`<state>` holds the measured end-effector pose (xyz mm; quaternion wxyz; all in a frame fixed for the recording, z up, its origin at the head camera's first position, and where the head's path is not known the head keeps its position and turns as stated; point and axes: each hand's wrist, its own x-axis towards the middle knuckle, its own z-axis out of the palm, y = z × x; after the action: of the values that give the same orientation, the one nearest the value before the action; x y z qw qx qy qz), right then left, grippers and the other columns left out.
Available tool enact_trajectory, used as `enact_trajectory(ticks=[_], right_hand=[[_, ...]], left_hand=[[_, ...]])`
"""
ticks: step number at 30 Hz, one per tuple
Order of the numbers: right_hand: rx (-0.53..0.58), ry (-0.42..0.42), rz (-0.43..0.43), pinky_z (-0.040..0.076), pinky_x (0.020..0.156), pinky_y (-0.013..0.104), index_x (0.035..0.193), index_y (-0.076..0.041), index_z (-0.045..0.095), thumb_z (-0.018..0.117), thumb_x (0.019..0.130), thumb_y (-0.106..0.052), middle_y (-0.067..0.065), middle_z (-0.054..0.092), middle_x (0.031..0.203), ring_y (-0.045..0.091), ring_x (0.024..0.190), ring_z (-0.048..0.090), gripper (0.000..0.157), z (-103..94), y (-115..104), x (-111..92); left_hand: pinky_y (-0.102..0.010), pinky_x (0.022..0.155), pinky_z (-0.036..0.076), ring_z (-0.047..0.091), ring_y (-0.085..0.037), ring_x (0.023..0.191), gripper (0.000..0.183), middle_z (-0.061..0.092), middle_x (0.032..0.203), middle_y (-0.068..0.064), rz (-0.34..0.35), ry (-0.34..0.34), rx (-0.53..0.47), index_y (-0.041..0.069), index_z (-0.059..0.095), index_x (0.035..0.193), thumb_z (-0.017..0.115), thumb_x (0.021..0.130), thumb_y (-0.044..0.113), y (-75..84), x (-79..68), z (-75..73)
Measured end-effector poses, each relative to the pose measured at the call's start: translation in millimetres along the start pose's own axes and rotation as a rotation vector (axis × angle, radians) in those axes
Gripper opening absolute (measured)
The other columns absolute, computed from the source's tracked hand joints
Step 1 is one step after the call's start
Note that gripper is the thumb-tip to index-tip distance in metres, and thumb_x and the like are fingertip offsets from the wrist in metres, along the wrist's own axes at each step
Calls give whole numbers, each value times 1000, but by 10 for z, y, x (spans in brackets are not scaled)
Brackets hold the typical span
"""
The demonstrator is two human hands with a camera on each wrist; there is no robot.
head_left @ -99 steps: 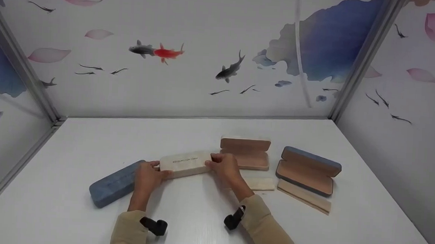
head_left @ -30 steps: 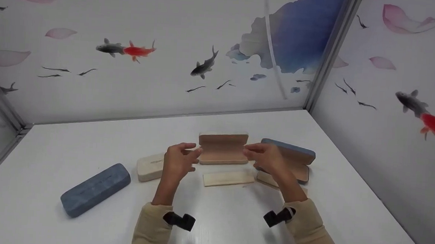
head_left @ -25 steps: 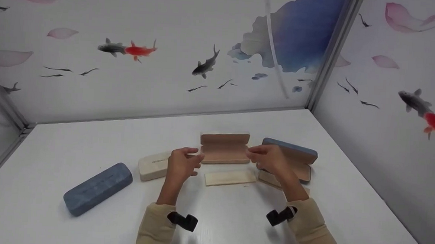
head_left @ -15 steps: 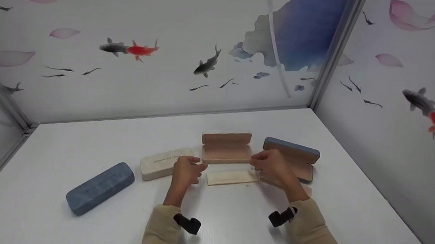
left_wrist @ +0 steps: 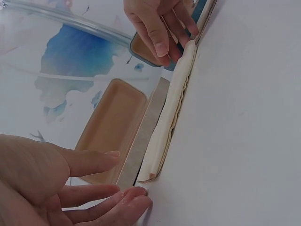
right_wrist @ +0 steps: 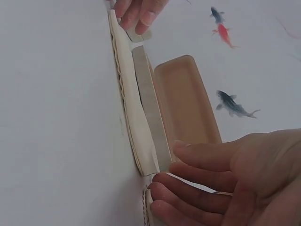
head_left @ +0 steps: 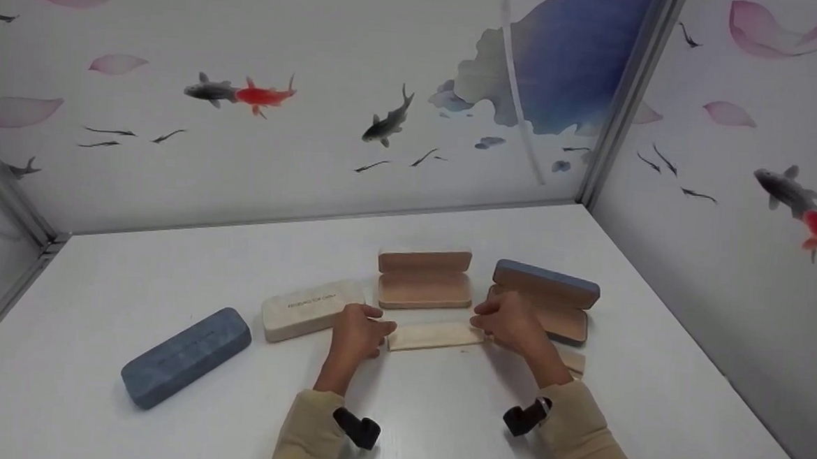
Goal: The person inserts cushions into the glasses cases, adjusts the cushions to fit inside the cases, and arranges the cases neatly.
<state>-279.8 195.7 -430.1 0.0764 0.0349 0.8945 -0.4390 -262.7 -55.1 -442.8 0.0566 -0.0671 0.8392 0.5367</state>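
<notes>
A folded cream cloth (head_left: 436,336) with layered edges lies on the table before an open cream glasses case (head_left: 424,291) with a tan lining. At the cloth's left end is my left hand (head_left: 357,335), thumb and fingers parted; in the left wrist view the fingertips (left_wrist: 136,200) come right up to that end. My right hand (head_left: 513,324) is at the opposite end, its fingers spread and loosely bent in the right wrist view, close to the cloth's corner. Neither hand grips the cloth. Behind the left hand sits a closed cream glasses case (head_left: 306,313) with printed lettering.
A closed blue glasses case (head_left: 186,358) lies at the left. On the right stands an open blue glasses case (head_left: 549,282), partly hidden by the right hand, with a second folded cream cloth (head_left: 573,362) in front of it. Printed wall panels enclose the table's back and sides.
Both hands have let go of the closed cream case and moved right, then come down to the two ends of the folded cloth. The head view has turned to the right.
</notes>
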Motion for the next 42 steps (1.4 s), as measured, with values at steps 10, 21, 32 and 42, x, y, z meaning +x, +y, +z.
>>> enact_trajectory(ticks=[10,21,32,42], right_hand=[[-91,34,-39,49,58,24,109,4,74,74,86,-3,14,71,93,14,68,60,24,67,24,3],[-136,67,-69,50,60,27,94,1,78,76,85,-5,11,73,87,15,69,60,11,103,57,-9],[-60,33,-17,44,54,25,89,-2,76,76,86,-6,5,66,76,14,63,54,5,90,61,8],[50,-2,15,47,56,25,95,-2,74,74,88,-12,7,67,87,15,75,59,11,94,-18,24]], left_hand=[[-23,51,49,59,-11,63,30,70,80,-10,62,-65,71,-9,65,112,72,88,6,-72,10,61],[-24,51,51,59,-12,60,13,71,76,-11,102,-41,81,-3,72,96,71,89,8,-91,10,80],[-27,59,56,57,-13,64,17,59,69,-2,25,-81,-19,-3,71,96,66,93,12,-36,10,21],[-28,63,59,65,-14,70,20,66,83,-8,-38,-16,-234,-6,67,108,67,91,3,-64,98,-41]])
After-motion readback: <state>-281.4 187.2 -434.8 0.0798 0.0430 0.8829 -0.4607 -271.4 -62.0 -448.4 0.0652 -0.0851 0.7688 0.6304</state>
